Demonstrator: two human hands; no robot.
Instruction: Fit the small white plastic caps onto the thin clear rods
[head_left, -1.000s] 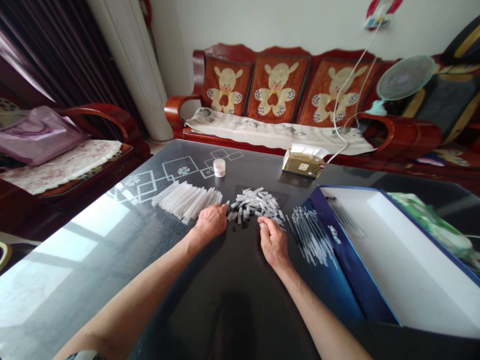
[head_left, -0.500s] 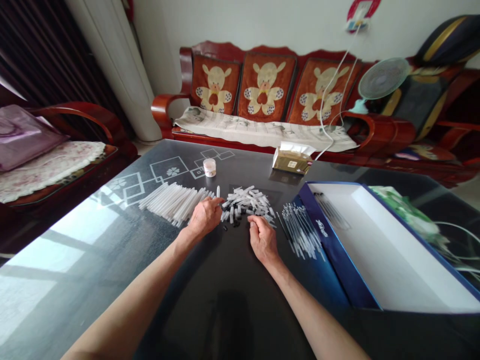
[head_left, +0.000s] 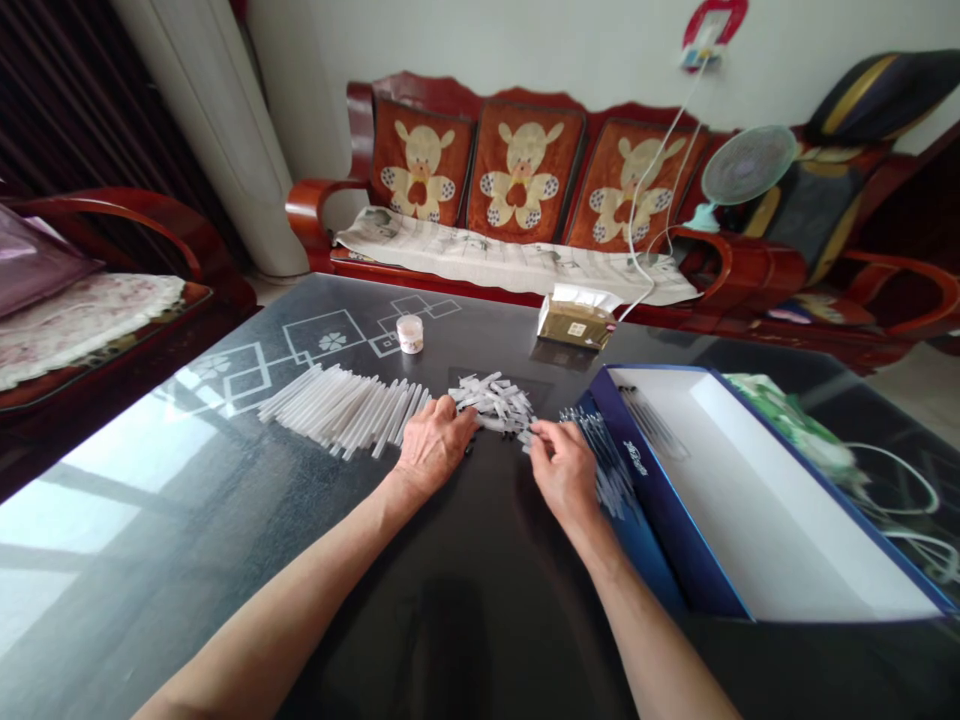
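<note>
Left hand [head_left: 435,440]: back of the hand upward, fingers curled, fingertips at the near left edge of a loose heap of short, whitish plastic pieces [head_left: 496,395]; the grip looks narrow, but whether it holds a piece cannot be told.
Right hand [head_left: 564,468]: thumb and forefinger close together in a narrow grip, just beside a whitish piece at the heap's near right edge; whether that piece is held cannot be told.
Heap: on the dark, glossy counter [head_left: 480,570], between and just beyond the two hands, its pieces lying at all angles.
Black bits: small dark bits [head_left: 469,449] lie at the heap's near edge, close to the fingertips.
Tubes: a spread row of long, slender, translucent white plastic tubes [head_left: 341,408] lies left of the left hand, roughly side by side.
Rods: a bundle of thin, clear rods with silvery ends [head_left: 613,475] lies beyond and right of the right hand, partly hidden by it.
Box: a blue, shallow box with a white inside [head_left: 757,510] stands right of the rods, with a few dark-tipped thin rods [head_left: 651,420] inside.
Far side: a small, round, pale pink-and-white tub [head_left: 410,335] and a gold-brown tissue box [head_left: 574,322].
</note>
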